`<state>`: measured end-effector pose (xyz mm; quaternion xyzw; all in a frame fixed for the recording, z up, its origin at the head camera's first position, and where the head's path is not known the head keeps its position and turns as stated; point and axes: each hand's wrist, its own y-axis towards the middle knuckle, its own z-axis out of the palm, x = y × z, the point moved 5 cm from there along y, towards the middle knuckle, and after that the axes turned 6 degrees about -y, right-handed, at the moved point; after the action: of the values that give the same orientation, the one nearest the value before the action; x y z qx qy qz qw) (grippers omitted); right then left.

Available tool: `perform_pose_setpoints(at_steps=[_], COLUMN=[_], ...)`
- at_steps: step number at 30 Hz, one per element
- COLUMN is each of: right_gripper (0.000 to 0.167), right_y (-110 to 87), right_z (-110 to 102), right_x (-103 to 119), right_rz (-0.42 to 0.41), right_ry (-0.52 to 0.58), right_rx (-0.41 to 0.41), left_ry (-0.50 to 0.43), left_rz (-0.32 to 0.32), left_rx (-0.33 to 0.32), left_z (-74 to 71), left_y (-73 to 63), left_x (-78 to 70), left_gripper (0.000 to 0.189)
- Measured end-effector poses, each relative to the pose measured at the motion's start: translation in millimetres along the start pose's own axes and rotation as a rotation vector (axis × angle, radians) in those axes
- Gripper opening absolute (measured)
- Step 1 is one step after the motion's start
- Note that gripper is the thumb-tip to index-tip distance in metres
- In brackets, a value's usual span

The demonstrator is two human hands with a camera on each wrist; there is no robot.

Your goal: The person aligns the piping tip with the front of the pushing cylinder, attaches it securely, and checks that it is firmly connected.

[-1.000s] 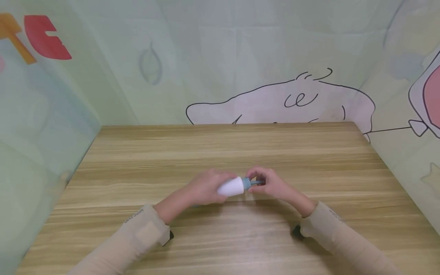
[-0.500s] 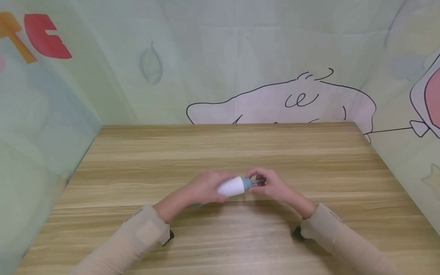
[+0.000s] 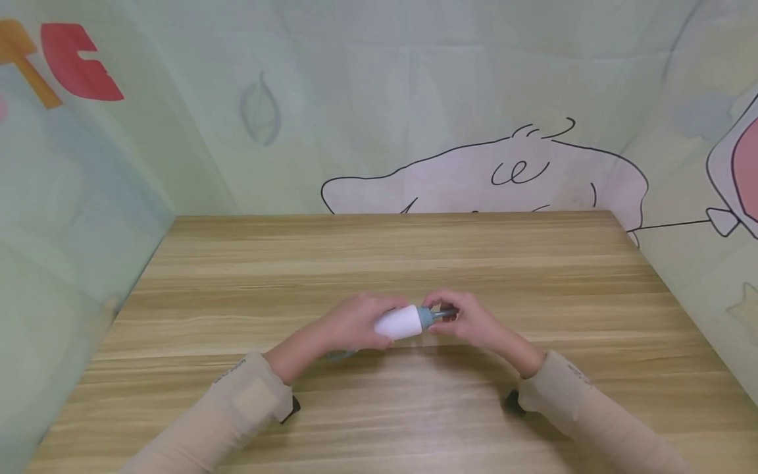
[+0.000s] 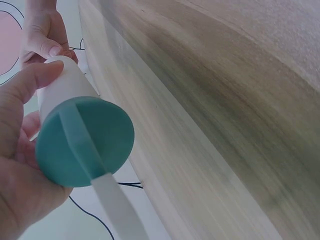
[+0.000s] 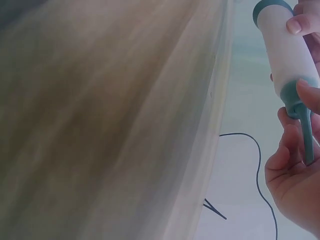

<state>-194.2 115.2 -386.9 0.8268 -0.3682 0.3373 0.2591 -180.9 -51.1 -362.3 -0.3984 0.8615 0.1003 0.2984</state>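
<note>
A white cylindrical bottle (image 3: 399, 322) with teal ends is held nearly sideways above the table. My left hand (image 3: 358, 322) grips its white body, the thumb laid along the side. A round teal end piece (image 4: 117, 135) faces the left wrist camera; a raised bar crosses it and leads into a pale strip (image 4: 117, 205). At the opposite end, my right hand (image 3: 468, 319) pinches the teal collar (image 5: 290, 92) between thumb and fingers. From that collar a thin teal spout (image 5: 306, 135) points in toward the right palm.
The wood-grain table (image 3: 391, 257) spreads beneath both hands. Behind it and at both sides hangs a pale green printed cloth (image 3: 355, 99) with cartoon drawings. Small black devices (image 3: 515, 402) sit under the sleeve cuffs.
Both hands stay in almost the same place on the bottle. Slightly more of a teal piece shows below the left hand than a second ago.
</note>
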Motion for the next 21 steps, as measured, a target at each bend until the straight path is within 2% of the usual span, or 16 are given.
perform_pose_setpoints(at_steps=[14,21], right_gripper=[0.03,0.032], right_y=[-0.9,-0.6], right_z=[-1.7,-3.0], right_x=[-5.2,-4.5], right_rz=[0.083,0.066], right_ry=[0.075,0.058], right_rx=[0.049,0.086], left_ry=[0.061,0.076], left_rz=[0.058,0.097], left_rx=[-0.035,-0.063], left_z=[-0.8,-2.4], left_y=[-2.2,-2.9], left_x=[-4.9,-7.5], left_gripper=[0.058,0.056])
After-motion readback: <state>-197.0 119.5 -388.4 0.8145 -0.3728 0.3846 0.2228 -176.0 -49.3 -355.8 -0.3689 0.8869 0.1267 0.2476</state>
